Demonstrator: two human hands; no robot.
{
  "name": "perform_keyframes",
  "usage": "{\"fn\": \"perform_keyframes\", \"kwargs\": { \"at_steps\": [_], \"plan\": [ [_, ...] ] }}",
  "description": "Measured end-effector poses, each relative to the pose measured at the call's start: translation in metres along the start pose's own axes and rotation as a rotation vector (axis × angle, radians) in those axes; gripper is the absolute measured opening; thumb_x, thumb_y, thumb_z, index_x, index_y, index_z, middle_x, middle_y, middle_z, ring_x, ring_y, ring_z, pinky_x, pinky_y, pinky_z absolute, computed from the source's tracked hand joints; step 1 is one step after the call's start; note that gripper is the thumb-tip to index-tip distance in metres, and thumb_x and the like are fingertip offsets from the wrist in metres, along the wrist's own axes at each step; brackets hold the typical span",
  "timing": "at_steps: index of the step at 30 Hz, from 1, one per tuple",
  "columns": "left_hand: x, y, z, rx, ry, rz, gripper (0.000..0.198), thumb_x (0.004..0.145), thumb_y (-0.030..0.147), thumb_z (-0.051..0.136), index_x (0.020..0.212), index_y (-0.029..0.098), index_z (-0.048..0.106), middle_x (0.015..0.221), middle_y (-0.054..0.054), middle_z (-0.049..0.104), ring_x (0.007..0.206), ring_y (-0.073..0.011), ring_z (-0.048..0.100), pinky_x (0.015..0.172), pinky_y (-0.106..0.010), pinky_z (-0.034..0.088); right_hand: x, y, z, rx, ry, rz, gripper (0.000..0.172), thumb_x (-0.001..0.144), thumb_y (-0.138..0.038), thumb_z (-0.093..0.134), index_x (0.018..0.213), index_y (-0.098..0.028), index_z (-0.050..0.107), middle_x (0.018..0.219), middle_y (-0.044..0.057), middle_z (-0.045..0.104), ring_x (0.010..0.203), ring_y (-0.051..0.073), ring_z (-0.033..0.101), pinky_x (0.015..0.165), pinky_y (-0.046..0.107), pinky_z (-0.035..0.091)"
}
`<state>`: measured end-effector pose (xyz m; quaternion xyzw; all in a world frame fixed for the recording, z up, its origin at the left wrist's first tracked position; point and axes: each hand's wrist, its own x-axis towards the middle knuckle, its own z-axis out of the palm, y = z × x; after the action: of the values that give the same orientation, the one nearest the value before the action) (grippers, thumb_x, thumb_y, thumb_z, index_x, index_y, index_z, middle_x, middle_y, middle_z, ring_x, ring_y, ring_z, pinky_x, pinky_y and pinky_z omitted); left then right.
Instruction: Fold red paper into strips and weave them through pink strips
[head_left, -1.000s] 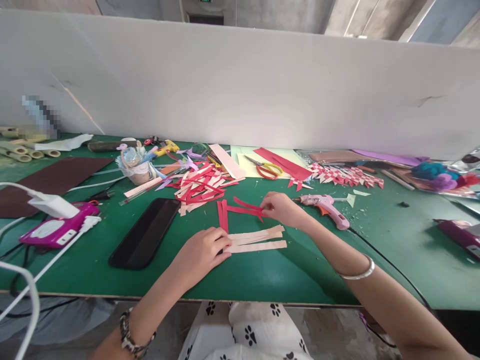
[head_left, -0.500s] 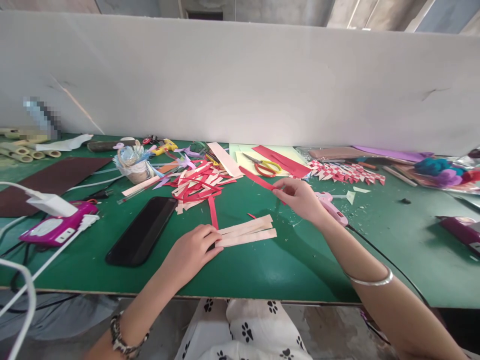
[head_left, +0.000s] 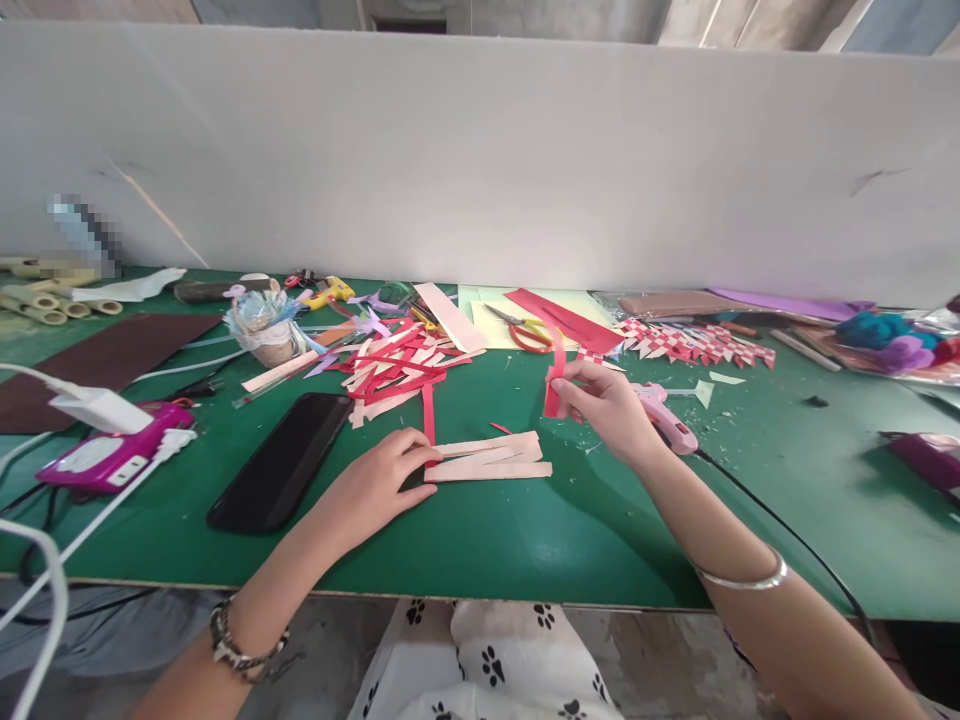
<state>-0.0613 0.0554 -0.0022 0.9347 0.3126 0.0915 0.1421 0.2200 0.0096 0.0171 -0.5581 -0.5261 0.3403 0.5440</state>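
The right grip [head_left: 604,405] is pinched on a red strip [head_left: 553,395], thumb against fingers; the strip stands roughly upright, raised above the green bench [head_left: 480,550], its upper end blurred. The left grip [head_left: 379,490] is unclenched, palm down, its thumb apart from its fingers. Its fingertips rest at the near ends of the pale strips [head_left: 487,470], which lie flat on the bench and reach out to its right, below and left of the right grip. A second red strip [head_left: 429,410] runs from the left grip's fingertips away toward the heap [head_left: 397,365] of mixed red and pale strips beyond that grip. Between the two grips, just above the pale strips, lies a small red scrap [head_left: 501,428].

Left of the left grip lies a black phone [head_left: 283,460], face up. The pink glue gun [head_left: 667,418] is just right of the right grip, partly hidden behind it, its cord trailing to the lower right. Beyond the right grip, slightly left, lie the scissors [head_left: 532,338] and a red sheet [head_left: 562,318]; beyond it to the right are checkered woven pieces [head_left: 697,345].
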Motion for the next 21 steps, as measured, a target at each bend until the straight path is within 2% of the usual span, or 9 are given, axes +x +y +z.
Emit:
{"fn": "perform_keyframes", "kwargs": {
  "at_steps": [2,6,12,16,21],
  "plan": [
    [0.001,0.002,-0.003,-0.009,-0.029,-0.021,0.029,0.085,0.034,0.048,0.111,0.023,0.057,0.104,-0.005,0.052,0.091,-0.0204,0.056,0.075,-0.029,0.047,0.000,0.002,0.001,0.046,-0.032,0.011,0.026,0.071,-0.042,0.064,0.075,-0.017,0.058,0.056,-0.001,0.058,0.052,0.012,0.057,0.044,0.021,0.039],
    [0.008,0.009,-0.007,0.019,-0.069,-0.010,0.032,0.083,0.034,0.050,0.112,0.023,0.057,0.102,-0.006,0.053,0.089,-0.0208,0.056,0.073,-0.029,0.046,0.001,0.006,0.002,0.049,-0.042,0.016,0.025,0.071,-0.040,0.065,0.075,-0.017,0.059,0.058,-0.001,0.061,0.052,0.013,0.060,0.043,0.021,0.040],
    [0.014,0.013,-0.005,-0.023,-0.123,-0.015,0.023,0.088,0.033,0.043,0.097,0.021,0.061,0.094,-0.004,0.056,0.075,-0.0163,0.057,0.061,-0.024,0.043,-0.003,0.006,0.002,0.020,-0.040,-0.003,0.022,0.074,-0.038,0.062,0.078,-0.017,0.060,0.075,0.004,0.067,0.072,0.017,0.066,0.062,0.027,0.050],
    [0.015,0.014,-0.001,-0.024,-0.101,-0.022,0.021,0.087,0.034,0.046,0.095,0.021,0.060,0.089,-0.002,0.057,0.072,-0.0162,0.056,0.058,-0.024,0.040,-0.012,0.005,0.002,-0.040,-0.078,0.007,0.023,0.074,-0.040,0.062,0.080,-0.018,0.061,0.079,0.005,0.069,0.079,0.020,0.067,0.066,0.030,0.052],
    [0.012,0.016,-0.002,-0.007,-0.078,0.001,0.014,0.083,0.030,0.051,0.089,0.021,0.060,0.086,-0.002,0.058,0.072,-0.0172,0.055,0.062,-0.026,0.040,-0.027,0.006,0.004,-0.008,-0.166,0.026,0.018,0.074,-0.037,0.062,0.081,-0.020,0.062,0.082,0.003,0.070,0.083,0.020,0.066,0.073,0.033,0.051]
  ]
}}
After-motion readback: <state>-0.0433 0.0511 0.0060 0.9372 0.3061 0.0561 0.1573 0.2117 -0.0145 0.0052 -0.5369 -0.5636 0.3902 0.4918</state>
